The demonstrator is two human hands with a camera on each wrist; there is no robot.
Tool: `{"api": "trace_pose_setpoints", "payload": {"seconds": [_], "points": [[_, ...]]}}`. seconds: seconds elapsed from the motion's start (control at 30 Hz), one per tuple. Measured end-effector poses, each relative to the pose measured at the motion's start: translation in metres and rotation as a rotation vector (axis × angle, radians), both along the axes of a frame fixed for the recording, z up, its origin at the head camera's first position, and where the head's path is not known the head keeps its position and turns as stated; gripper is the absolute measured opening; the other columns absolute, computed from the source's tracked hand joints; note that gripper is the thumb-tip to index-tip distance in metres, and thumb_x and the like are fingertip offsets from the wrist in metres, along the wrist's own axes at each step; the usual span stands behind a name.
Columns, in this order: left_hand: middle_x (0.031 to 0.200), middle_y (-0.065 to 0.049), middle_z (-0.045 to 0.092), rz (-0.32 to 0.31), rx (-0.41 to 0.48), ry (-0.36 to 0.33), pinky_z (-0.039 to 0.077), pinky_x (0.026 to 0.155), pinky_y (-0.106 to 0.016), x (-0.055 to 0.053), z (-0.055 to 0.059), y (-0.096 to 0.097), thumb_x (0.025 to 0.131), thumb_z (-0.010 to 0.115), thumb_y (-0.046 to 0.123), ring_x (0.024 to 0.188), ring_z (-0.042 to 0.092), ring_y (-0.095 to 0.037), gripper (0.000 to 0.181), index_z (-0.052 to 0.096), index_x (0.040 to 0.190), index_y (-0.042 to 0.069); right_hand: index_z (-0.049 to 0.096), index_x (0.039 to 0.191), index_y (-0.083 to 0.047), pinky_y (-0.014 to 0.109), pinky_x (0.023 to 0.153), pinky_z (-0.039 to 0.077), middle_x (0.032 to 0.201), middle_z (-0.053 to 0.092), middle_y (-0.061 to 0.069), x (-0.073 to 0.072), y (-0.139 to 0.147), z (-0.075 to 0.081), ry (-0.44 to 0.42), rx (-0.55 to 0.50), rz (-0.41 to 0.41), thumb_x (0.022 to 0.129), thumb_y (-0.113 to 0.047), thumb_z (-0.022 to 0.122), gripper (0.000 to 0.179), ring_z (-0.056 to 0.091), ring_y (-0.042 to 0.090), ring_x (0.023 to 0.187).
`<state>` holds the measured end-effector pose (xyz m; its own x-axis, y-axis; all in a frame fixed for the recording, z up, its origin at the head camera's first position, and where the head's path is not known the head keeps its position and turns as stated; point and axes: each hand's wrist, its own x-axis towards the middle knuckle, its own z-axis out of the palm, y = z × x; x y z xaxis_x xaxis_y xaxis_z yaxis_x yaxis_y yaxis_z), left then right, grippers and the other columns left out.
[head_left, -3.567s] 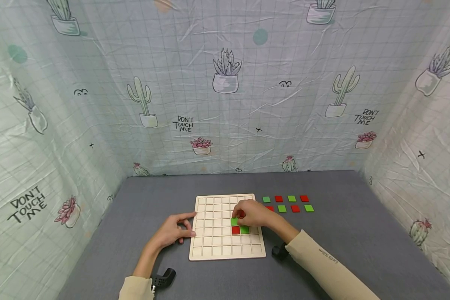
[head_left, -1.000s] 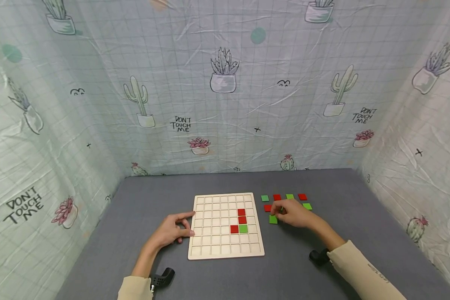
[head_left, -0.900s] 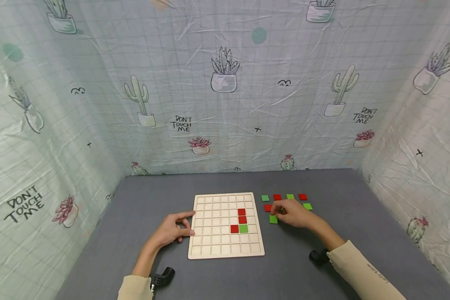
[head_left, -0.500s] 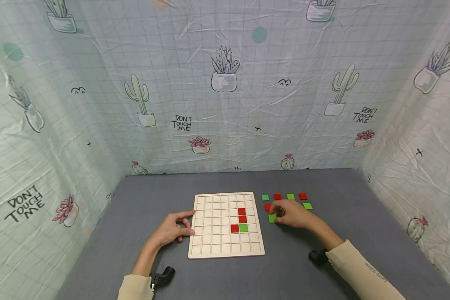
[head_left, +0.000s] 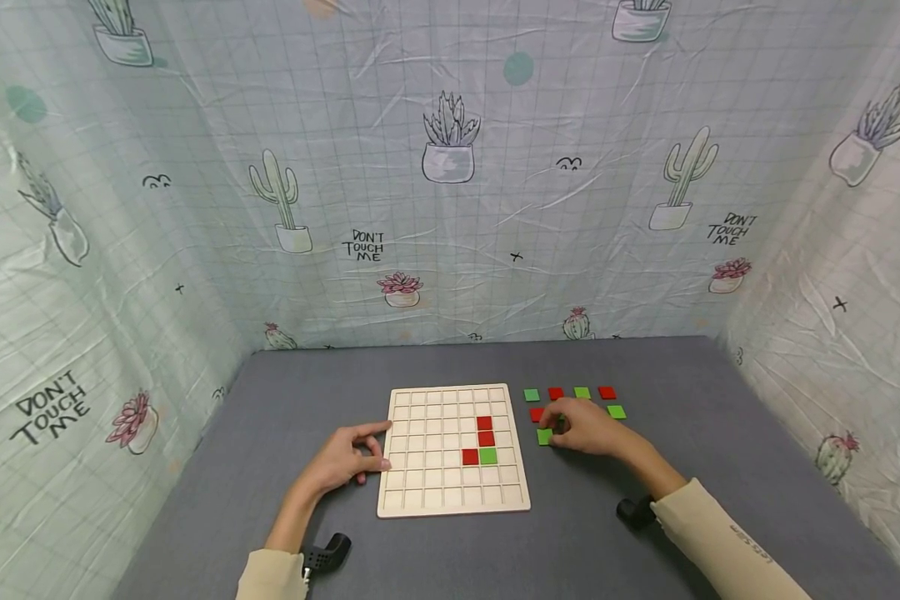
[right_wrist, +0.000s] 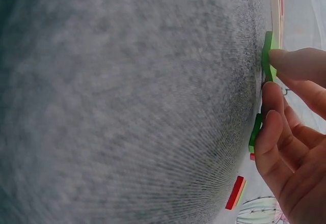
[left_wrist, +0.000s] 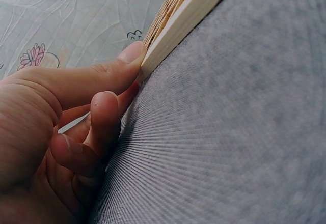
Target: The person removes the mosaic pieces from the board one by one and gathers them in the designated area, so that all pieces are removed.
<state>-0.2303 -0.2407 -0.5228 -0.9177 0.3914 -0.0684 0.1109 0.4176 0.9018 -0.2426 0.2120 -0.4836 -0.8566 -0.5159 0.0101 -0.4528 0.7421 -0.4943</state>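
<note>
In the head view my left hand (head_left: 342,458) touches the left edge of a wooden grid board (head_left: 427,479). Its index finger and thumb are spread along that edge, and the left wrist view puts the thumb tip on the board's side. My right hand (head_left: 587,427) holds a green square tile (head_left: 544,437) by the edge, low at the table, right of the board. Up close in the right wrist view, the thumb lies against this tile (right_wrist: 267,56). On the board sit a green tile (head_left: 488,456) and several red tiles (head_left: 470,457).
Beyond the right hand lie two rows of red and green tiles, among them a red tile (head_left: 607,392) and a green tile (head_left: 617,412). The hand hides part of the nearer row. A cactus-print cloth (head_left: 450,250) surrounds the grey table (head_left: 300,375).
The right hand has moved from the board to the table on the right. A green tile has left its cell and now lies at that hand's fingertips. The left hand has stayed put.
</note>
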Motion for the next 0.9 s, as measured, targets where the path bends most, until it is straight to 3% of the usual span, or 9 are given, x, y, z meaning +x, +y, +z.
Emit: {"api": "trace_pose_setpoints", "payload": {"seconds": [0.9], "points": [[0.086, -0.007, 0.066, 0.005, 0.002, -0.005, 0.051, 0.048, -0.029, -0.0006, -0.0017, 0.0005, 0.084, 0.086, 0.013, 0.052, 0.053, -0.011, 0.071, 0.056, 0.147, 0.002, 0.078, 0.102, -0.015, 0.025, 0.071, 0.053, 0.094, 0.070, -0.003, 0.0033, -0.0003, -0.0015, 0.007, 0.010, 0.009, 0.084, -0.013, 0.084, 0.019, 0.059, 0.009, 0.081]]}}
